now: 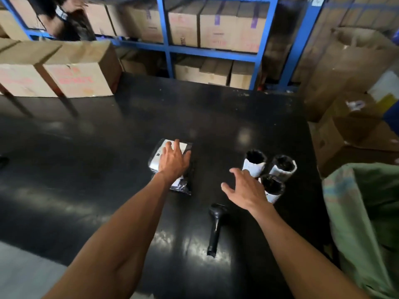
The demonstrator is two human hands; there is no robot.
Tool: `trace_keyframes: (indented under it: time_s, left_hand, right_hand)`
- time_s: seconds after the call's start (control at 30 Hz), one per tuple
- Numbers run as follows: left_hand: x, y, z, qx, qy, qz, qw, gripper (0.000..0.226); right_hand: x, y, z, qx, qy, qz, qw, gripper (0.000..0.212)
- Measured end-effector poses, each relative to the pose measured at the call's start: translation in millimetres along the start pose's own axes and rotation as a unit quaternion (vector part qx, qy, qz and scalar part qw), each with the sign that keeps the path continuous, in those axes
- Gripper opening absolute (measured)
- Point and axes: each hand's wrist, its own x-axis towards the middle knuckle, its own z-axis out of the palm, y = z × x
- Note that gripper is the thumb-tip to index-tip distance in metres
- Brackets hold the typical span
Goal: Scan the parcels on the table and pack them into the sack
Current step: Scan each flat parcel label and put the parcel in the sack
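Observation:
A flat black parcel [187, 175] with a white label lies mid-table on the black table [108, 169]. My left hand [173, 161] rests over it, fingers spread, not gripping. Three upright black rolled parcels with white labels stand to the right: one at the back left [254, 164], one at the back right [282, 166], one in front [272, 188]. My right hand [245, 187] hovers open just left of them, holding nothing. A black handheld scanner [216, 228] lies on the table below my right hand. The green woven sack [364, 223] stands open at the table's right edge.
A large cardboard box [71, 70] sits on the table's far left. Blue shelving [166, 35] full of cartons runs behind the table. More cartons [349, 134] are piled at the right, behind the sack. Another person [64, 18] is at the top left.

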Motion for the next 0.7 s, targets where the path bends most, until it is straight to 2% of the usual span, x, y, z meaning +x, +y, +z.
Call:
trace_keyframes:
  time_s: [0.3, 0.4, 0.47, 0.57, 0.63, 0.7]
  left_hand:
    - [39.2, -61.2, 9.6, 0.069, -0.058, -0.094, 0.991, 0.092]
    - [59.3, -66.9, 23.4, 0.06, -0.117, -0.143, 0.981, 0.113]
    - [72.6, -71.3, 26.6, 0.039, -0.176, -0.159, 0.971, 0.129]
    - [100.6, -88.6, 24.9, 0.023, -0.245, -0.152, 0.957, 0.144]
    - [114.2, -100.3, 23.3, -0.023, -0.298, -0.133, 0.945, 0.141]
    - [118.9, -104.9, 21.1, -0.067, -0.319, -0.128, 0.937, 0.132]
  right_hand:
    - [13.4, -31.3, 45.2, -0.07, -0.22, 0.107, 0.967, 0.099]
    - [22.1, -26.0, 56.0, -0.083, -0.298, 0.146, 0.94, 0.115]
    - [26.6, -19.6, 63.1, -0.051, -0.344, 0.175, 0.921, 0.12]
    - [32.2, -9.5, 75.2, 0.079, -0.371, 0.215, 0.9, 0.105]
    - [35.1, -6.1, 80.2, 0.137, -0.352, 0.225, 0.898, 0.097]
    - [38.1, -5.8, 79.7, 0.182, -0.305, 0.229, 0.906, 0.097]
